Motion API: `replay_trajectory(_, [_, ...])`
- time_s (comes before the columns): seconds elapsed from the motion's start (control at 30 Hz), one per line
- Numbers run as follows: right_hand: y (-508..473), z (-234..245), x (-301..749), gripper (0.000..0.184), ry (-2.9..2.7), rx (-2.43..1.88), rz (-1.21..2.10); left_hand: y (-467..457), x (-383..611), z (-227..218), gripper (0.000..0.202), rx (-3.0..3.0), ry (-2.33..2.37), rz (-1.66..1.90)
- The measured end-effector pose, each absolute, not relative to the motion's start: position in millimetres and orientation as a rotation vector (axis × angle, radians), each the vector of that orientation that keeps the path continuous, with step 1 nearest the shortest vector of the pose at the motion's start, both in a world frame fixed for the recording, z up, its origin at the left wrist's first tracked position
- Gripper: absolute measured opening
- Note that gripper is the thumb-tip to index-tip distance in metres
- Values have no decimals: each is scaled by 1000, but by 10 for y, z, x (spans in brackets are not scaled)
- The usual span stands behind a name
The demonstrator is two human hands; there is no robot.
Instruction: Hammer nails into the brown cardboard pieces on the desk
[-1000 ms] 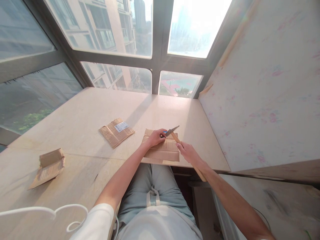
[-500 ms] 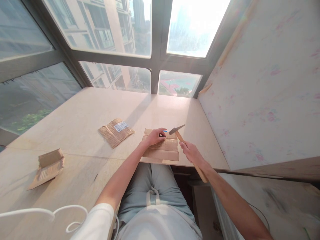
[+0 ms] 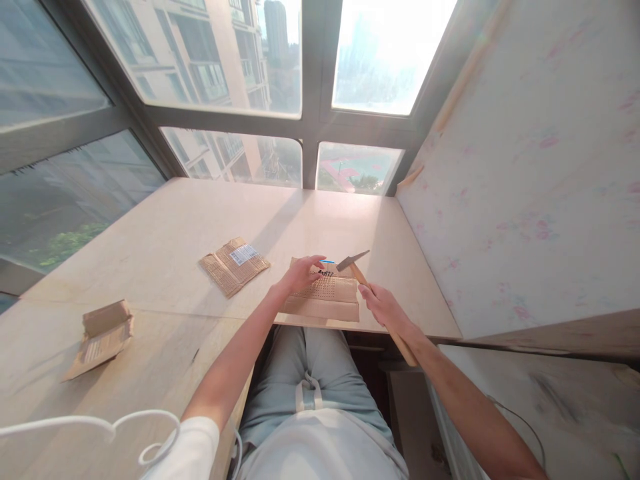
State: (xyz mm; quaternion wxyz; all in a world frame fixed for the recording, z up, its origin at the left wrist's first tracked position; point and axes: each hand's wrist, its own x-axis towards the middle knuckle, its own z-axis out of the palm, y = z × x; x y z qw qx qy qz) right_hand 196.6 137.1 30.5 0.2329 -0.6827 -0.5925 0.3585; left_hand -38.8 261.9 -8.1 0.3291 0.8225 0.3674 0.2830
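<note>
Left hand (image 3: pixel 301 273) — further left now, more dark pieces (image 3: pixel 328 274) in view

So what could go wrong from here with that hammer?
The hammer in the right hand is close to the left hand, so a stray swing could strike it. The small dark pieces at that hand might scatter if knocked. The cardboard beneath lies near the table's edge, so it could slip.
</note>
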Motion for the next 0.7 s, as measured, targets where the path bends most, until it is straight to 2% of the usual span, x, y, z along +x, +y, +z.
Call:
replay_trajectory(0.4, [1332,321,1942,39,-1669,-1885,981,2688,-426,-98,49,2202,981,563])
replay_trajectory(0.7, [1342,298,1936,38,-1660,-1859,995,2661,-417,-82,40,2199,1007,649])
